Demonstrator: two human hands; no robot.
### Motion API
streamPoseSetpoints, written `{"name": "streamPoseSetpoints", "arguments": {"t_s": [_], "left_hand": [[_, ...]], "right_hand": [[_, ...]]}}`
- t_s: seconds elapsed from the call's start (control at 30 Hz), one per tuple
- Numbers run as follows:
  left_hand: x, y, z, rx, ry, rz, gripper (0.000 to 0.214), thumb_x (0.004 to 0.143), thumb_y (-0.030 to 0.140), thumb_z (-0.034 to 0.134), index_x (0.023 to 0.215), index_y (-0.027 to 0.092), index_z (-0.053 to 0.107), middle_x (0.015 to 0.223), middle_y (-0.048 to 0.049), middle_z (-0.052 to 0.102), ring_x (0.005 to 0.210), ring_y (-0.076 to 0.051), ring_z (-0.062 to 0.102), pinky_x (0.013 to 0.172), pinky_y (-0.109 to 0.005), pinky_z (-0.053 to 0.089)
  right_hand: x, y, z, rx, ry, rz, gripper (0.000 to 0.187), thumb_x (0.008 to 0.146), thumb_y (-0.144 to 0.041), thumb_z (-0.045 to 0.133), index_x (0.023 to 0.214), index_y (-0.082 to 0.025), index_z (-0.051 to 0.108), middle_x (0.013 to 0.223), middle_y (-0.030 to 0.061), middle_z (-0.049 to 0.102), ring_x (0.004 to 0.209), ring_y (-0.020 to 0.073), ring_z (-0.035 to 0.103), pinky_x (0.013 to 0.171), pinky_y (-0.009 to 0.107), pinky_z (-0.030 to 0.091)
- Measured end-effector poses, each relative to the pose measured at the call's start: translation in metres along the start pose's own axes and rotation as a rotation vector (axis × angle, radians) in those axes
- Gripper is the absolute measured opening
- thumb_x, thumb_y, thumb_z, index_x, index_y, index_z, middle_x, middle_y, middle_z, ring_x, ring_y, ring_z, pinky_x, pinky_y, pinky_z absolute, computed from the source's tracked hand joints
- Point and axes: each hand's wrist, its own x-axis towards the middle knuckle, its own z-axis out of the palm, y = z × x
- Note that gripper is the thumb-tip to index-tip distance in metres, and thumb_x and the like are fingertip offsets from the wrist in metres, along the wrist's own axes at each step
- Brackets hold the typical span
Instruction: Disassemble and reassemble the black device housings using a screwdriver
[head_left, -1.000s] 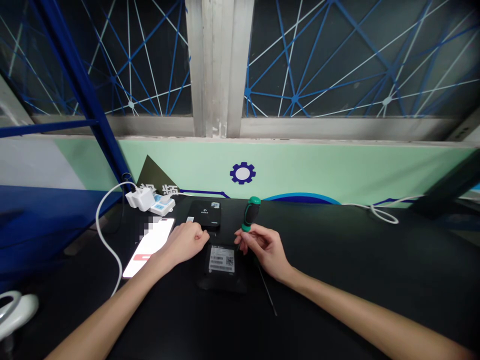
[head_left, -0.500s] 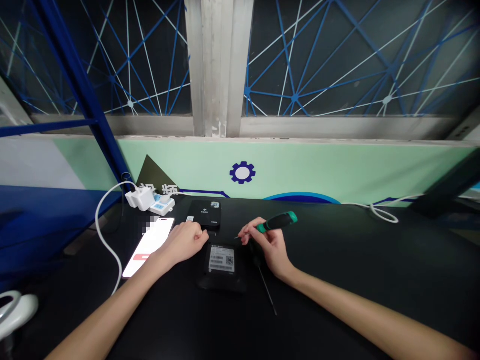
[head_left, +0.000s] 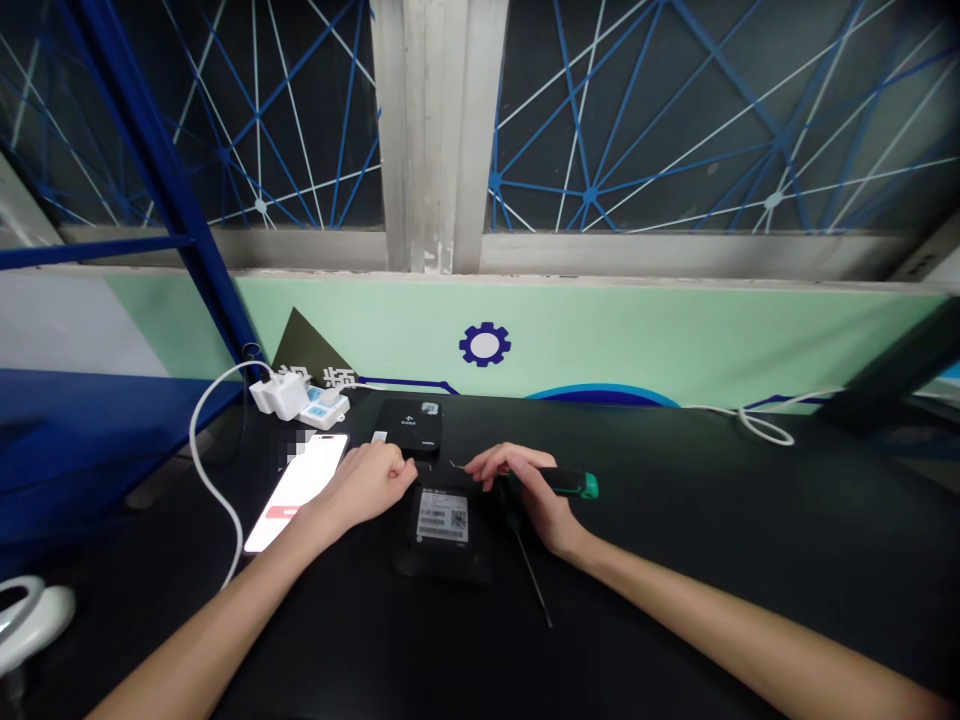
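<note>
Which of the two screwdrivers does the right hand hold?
The green-ended screwdriver, lying sideways in the grip; the other screwdriver lies on the table, pointing toward the camera.

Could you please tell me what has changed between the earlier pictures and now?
The right hand has tipped the green-handled screwdriver from near upright to almost level, its handle swinging down to the right and its tip now pointing left. Nothing was visibly taken hold of or let go. The left hand, labelled black device, second screwdriver and phone stayed put.
</note>
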Motion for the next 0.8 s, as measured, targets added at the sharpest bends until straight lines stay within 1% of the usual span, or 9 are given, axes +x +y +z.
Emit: {"name": "streamPoseSetpoints", "arguments": {"t_s": [0.1, 0.2, 0.3, 0.37, 0.47, 0.57, 0.67, 0.8], "left_hand": [[0.0006, -0.001, 0.0006, 0.003, -0.001, 0.009, 0.053, 0.093, 0.033, 0.044, 0.048, 0.024, 0.018, 0.051, 0.0047, 0.023, 0.046, -0.012, 0.017, 0.054, -0.032, 0.013], [0.0018, -0.0024, 0.0018, 0.006, -0.003, 0.026, 0.053, 0.093, 0.035, 0.044, 0.045, 0.024, 0.025, 0.051, 0.0052, 0.024, 0.046, -0.012, 0.017, 0.055, -0.031, 0.013], [0.0029, -0.004, 0.0027, 0.005, -0.001, 0.043, 0.052, 0.093, 0.037, 0.045, 0.045, 0.025, 0.03, 0.051, 0.0059, 0.023, 0.045, -0.011, 0.018, 0.055, -0.029, 0.013], [0.0034, -0.0048, 0.0027, 0.001, 0.009, 0.047, 0.053, 0.094, 0.037, 0.045, 0.045, 0.025, 0.028, 0.05, 0.006, 0.023, 0.046, -0.012, 0.018, 0.055, -0.03, 0.014], [0.0037, -0.0057, 0.0023, -0.006, 0.022, 0.047, 0.054, 0.094, 0.038, 0.044, 0.048, 0.024, 0.02, 0.049, 0.0056, 0.023, 0.047, -0.013, 0.018, 0.054, -0.03, 0.015], [0.0037, -0.0065, 0.0025, -0.007, 0.019, 0.047, 0.054, 0.094, 0.038, 0.045, 0.052, 0.024, 0.013, 0.048, 0.0055, 0.024, 0.046, -0.013, 0.019, 0.053, -0.03, 0.015], [0.0038, -0.0071, 0.0036, -0.002, 0.013, 0.044, 0.054, 0.093, 0.038, 0.045, 0.054, 0.022, 0.012, 0.048, 0.0052, 0.024, 0.044, -0.012, 0.02, 0.052, -0.031, 0.015], [0.0041, -0.0072, 0.0042, 0.002, 0.012, 0.042, 0.053, 0.094, 0.039, 0.045, 0.055, 0.022, 0.014, 0.048, 0.0049, 0.025, 0.044, -0.012, 0.021, 0.052, -0.031, 0.016]], "right_hand": [[0.0011, -0.0007, 0.0016, -0.03, 0.067, -0.035, 0.043, 0.099, -0.043, 0.052, 0.066, -0.019, 0.068, 0.08, 0.0057, 0.064, 0.072, 0.0192, 0.059, 0.064, 0.032, 0.045], [0.0016, -0.0018, 0.003, -0.054, 0.122, -0.047, 0.041, 0.097, -0.04, 0.056, 0.062, -0.019, 0.061, 0.074, 0.002, 0.055, 0.061, 0.0149, 0.053, 0.058, 0.029, 0.041], [0.0019, -0.0016, 0.0043, -0.093, 0.139, -0.016, 0.036, 0.095, -0.038, 0.06, 0.064, -0.019, 0.059, 0.075, 0.001, 0.056, 0.056, 0.0122, 0.051, 0.055, 0.028, 0.04], [0.0024, -0.0009, 0.0049, -0.13, 0.147, -0.001, 0.033, 0.094, -0.037, 0.062, 0.067, -0.019, 0.061, 0.078, 0.0015, 0.059, 0.056, 0.0117, 0.052, 0.055, 0.027, 0.041], [0.0027, 0.0003, 0.0053, -0.191, 0.152, 0.003, 0.032, 0.094, -0.037, 0.062, 0.068, -0.018, 0.063, 0.079, 0.0026, 0.061, 0.058, 0.0124, 0.053, 0.056, 0.027, 0.043], [0.0018, 0.0009, 0.0045, -0.223, 0.125, 0.038, 0.031, 0.092, -0.037, 0.064, 0.067, -0.018, 0.064, 0.071, 0.0019, 0.06, 0.059, 0.0135, 0.054, 0.055, 0.027, 0.042], [0.0001, 0.0007, 0.0033, -0.188, 0.121, 0.073, 0.031, 0.091, -0.038, 0.065, 0.067, -0.018, 0.065, 0.066, 0.0007, 0.059, 0.057, 0.0132, 0.054, 0.053, 0.026, 0.041], [-0.0006, 0.0005, 0.0027, -0.124, 0.159, 0.09, 0.033, 0.09, -0.042, 0.066, 0.067, -0.018, 0.065, 0.064, 0.0006, 0.06, 0.057, 0.0133, 0.054, 0.053, 0.025, 0.041]]}}
